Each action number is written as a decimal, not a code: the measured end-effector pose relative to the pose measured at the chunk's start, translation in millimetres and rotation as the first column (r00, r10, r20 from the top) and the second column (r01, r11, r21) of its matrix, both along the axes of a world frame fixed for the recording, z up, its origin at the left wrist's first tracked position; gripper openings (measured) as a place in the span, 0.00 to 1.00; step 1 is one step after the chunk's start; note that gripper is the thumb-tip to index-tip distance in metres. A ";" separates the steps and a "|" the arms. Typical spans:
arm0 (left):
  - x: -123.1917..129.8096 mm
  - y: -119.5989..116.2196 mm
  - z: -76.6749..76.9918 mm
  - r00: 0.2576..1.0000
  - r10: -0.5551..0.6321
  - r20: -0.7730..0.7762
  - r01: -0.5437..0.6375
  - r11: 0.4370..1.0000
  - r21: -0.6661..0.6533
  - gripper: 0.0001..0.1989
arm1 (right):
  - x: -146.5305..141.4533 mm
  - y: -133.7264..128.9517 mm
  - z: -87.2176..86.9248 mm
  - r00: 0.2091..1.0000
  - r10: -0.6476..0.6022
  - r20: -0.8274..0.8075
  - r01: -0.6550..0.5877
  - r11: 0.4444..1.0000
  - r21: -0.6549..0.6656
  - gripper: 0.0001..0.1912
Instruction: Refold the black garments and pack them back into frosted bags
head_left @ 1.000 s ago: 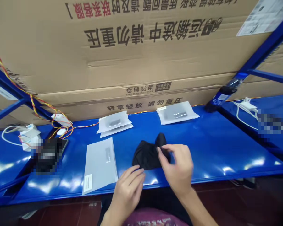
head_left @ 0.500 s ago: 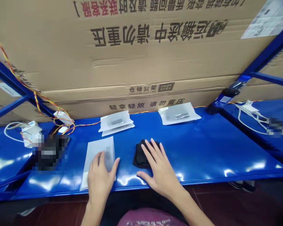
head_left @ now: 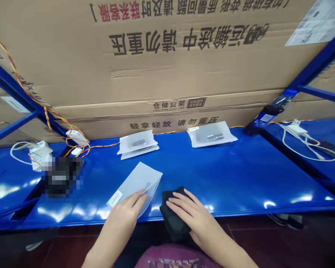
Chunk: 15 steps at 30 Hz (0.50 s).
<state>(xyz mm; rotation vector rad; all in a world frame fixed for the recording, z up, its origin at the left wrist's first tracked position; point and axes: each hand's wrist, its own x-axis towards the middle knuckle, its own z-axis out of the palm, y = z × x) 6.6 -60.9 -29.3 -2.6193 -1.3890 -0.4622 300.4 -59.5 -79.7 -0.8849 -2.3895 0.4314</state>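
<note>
The left hand (head_left: 123,213) lies at the mouth of the frosted bag (head_left: 136,186) — pinching or not, I cannot tell — while the right hand (head_left: 197,216), flat and ungripping, presses the black cloth (head_left: 173,212) over the blue shelf's (head_left: 240,175) front edge

Bright, even light appeared to be cast from overhead, and hard white glare was thrown back in patches from the glossy blue steel shelf (head_left: 240,175), most strongly along its front edge. Little shadow was seen on the cardboard carton (head_left: 167,74), while the floor (head_left: 58,249) below was left dim. The black cloth (head_left: 174,212) was rendered with almost no detail. The blue upright (head_left: 318,63) was bent by wide-angle distortion near the frame edge, and a pixelated block (head_left: 63,176) was obscured by mosaic blur.
</note>
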 end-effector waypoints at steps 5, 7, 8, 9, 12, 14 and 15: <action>6.2 9.4 14.8 0.998 -0.058 -0.003 0.058 0.998 -0.022 0.33 | 4.5 10.7 28.4 0.615 -0.606 -0.504 0.216 0.745 -0.631 0.25; 12.4 15.8 19.1 0.998 -0.062 0.006 0.062 0.997 -0.035 0.33 | 4.6 16.4 39.9 0.277 -0.772 -0.571 0.136 0.620 -0.773 0.27; 16.3 19.2 21.2 0.998 -0.068 0.010 0.068 0.997 -0.039 0.33 | 3.9 17.2 44.6 0.159 -0.783 -0.601 0.108 0.619 -0.778 0.29; 20.5 22.7 23.3 0.997 -0.078 0.020 0.079 0.996 -0.042 0.33 | 2.4 16.5 48.3 0.104 -0.755 -0.648 0.139 0.656 -0.742 0.31; 34.1 33.4 31.1 0.985 -0.132 0.110 0.142 0.986 -0.091 0.37 | -5.4 8.6 54.6 0.220 -0.587 -0.779 0.406 0.781 -0.474 0.28; 42.6 40.2 37.0 0.961 -0.173 0.217 0.211 0.963 -0.166 0.38 | -11.2 5.5 54.8 0.480 -0.413 -0.774 0.421 0.882 -0.209 0.19; 46.2 43.2 39.5 0.942 -0.192 0.275 0.251 0.947 -0.200 0.38 | -13.6 6.6 53.6 0.627 -0.287 -0.725 0.361 0.931 -0.057 0.17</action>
